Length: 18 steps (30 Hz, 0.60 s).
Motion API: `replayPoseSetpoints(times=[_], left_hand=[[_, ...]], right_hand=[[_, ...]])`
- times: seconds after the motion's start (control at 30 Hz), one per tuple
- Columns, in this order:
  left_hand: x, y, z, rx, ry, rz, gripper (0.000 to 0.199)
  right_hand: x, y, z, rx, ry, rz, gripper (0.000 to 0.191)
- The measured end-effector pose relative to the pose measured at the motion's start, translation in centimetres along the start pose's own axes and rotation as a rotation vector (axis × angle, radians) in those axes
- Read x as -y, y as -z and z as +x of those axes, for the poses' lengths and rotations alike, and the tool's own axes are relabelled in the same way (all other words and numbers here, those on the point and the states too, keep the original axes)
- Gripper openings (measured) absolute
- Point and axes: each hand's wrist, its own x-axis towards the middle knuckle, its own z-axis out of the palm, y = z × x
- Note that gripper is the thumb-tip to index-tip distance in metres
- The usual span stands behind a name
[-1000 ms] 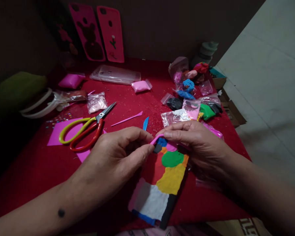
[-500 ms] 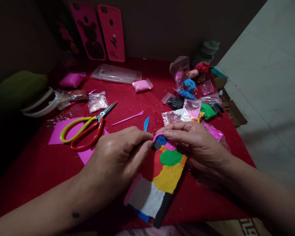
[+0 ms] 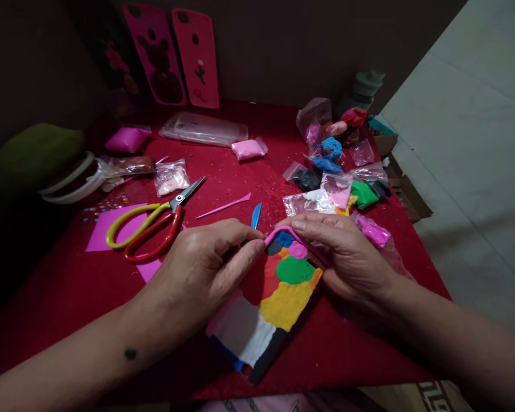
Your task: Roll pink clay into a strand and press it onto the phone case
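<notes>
A phone case covered with coloured clay patches [image 3: 278, 297] (white, yellow, green, red, blue, black) lies tilted on the red cloth [image 3: 68, 286] in front of me. My left hand [image 3: 206, 269] pinches its top left corner, where a pink clay strip [image 3: 289, 233] runs along the top edge. My right hand [image 3: 347, 252] grips the top right side of the case, fingers pressing on the pink strip.
Scissors with yellow and red handles [image 3: 150, 226] lie on pink paper [image 3: 107, 229] to the left. A pink modelling tool [image 3: 225, 206] and a blue one [image 3: 256, 216] lie behind the hands. Several clay bags [image 3: 335, 183] sit at right; two pink phone cases [image 3: 175, 57] lean against the wall.
The case has turned, its lower end swinging left. Both hands shifted slightly along the top edge, and more of the pink strip lies along that edge.
</notes>
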Motion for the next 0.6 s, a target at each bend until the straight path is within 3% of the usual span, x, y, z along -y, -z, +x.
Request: replayPoseSetpoints(times=[0.33, 0.5, 0.6], left_hand=[[-0.1, 0.8, 0.6, 0.240, 0.174, -0.182, 0.033], [0.2, 1.2, 0.3, 0.318, 0.238, -0.259, 0.032], [0.2, 1.3, 0.4, 0.352, 0.261, -0.273, 0.033]], right_hand=[[0.1, 0.1, -0.1, 0.010, 0.012, 0.022, 0.005], [1.2, 0.4, -0.2, 0.092, -0.091, -0.103, 0.012], [1.9, 0.6, -0.3, 0.113, -0.074, -0.226, 0.018]])
